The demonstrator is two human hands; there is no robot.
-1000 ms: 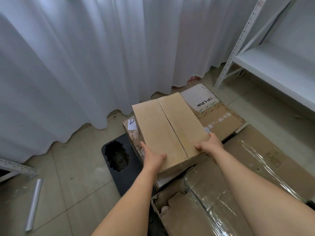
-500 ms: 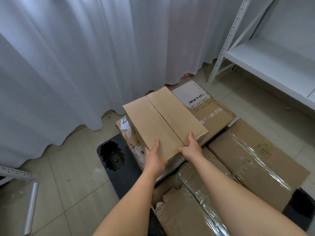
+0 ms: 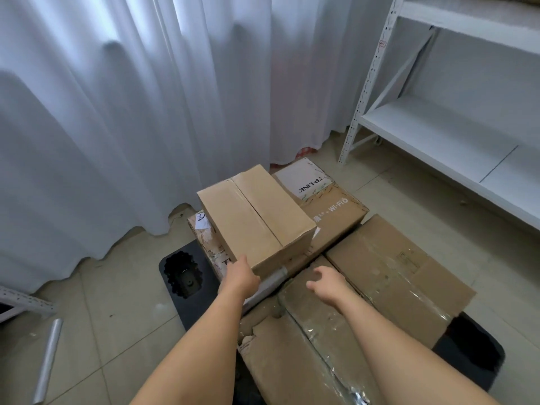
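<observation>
1. Box position. The box (image 3: 257, 217) sits closed, its top seam running away from you, on top of a larger printed carton (image 3: 339, 213). The printed carton rests among film-wrapped cartons (image 3: 394, 273) stacked on the floor (image 3: 117, 302) in front of the curtain (image 3: 117, 112). The box overhangs the printed carton's left part, and its near face points toward you.

2. Left hand. Your left hand (image 3: 241, 277) is in contact with the near left bottom corner of the box. The thumb points up along the left side; the fingers lie against the near face. Whether the fingers grip the box or only rest against it cannot be told from this view.

3. Right hand. Your right hand (image 3: 328, 283) holds nothing. Its fingers are loosely curled and spread. It hovers above a wrapped carton, just in front of the box's near right corner and apart from it. The box lies ahead of this hand and slightly to its left.

4. Surroundings. A black moulded tray (image 3: 187, 276) lies on the floor to the left of the stack. A white shelf (image 3: 453, 135) stands to the right. A grey tube (image 3: 48, 361) lies on the floor at the far left.
</observation>
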